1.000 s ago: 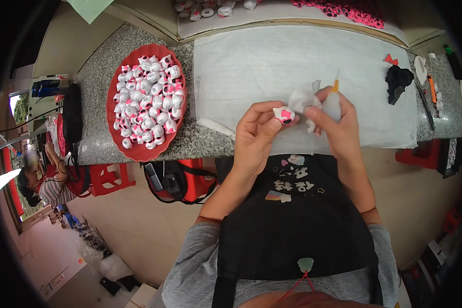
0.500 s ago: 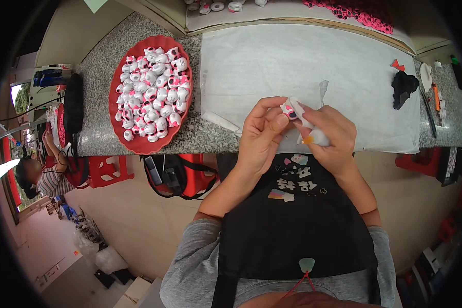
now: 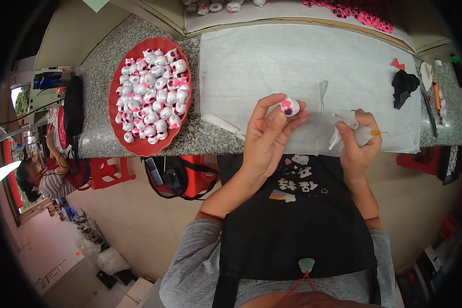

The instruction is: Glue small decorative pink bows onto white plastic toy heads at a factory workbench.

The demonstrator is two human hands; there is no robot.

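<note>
My left hand (image 3: 263, 137) pinches a small white figurine (image 3: 290, 107) with pink and black heart-shaped marks, above the front part of the white work sheet (image 3: 272, 61). Apart from it, to the right, my right hand (image 3: 358, 156) is closed around a small whitish squeeze bottle (image 3: 363, 135), whose orange tip with a thin needle points right. The same hand also grips a crumpled white cloth (image 3: 346, 119), which sticks out beyond the thumb. On the left, a red scalloped tray (image 3: 116, 110) is heaped with similar white and pink figurines (image 3: 150, 95).
A folded white strip (image 3: 220, 122) lies at the sheet's left edge and a grey scrap (image 3: 323, 93) near its middle. To the right are a black cloth (image 3: 404, 88), a red scrap (image 3: 398, 64) and an orange-handled tool (image 3: 436, 96). Another person (image 3: 49, 172) sits far left.
My right hand has moved away to the right with the cloth and bottle, leaving the figurine uncovered. My left hand keeps the figurine in nearly the same place.
</note>
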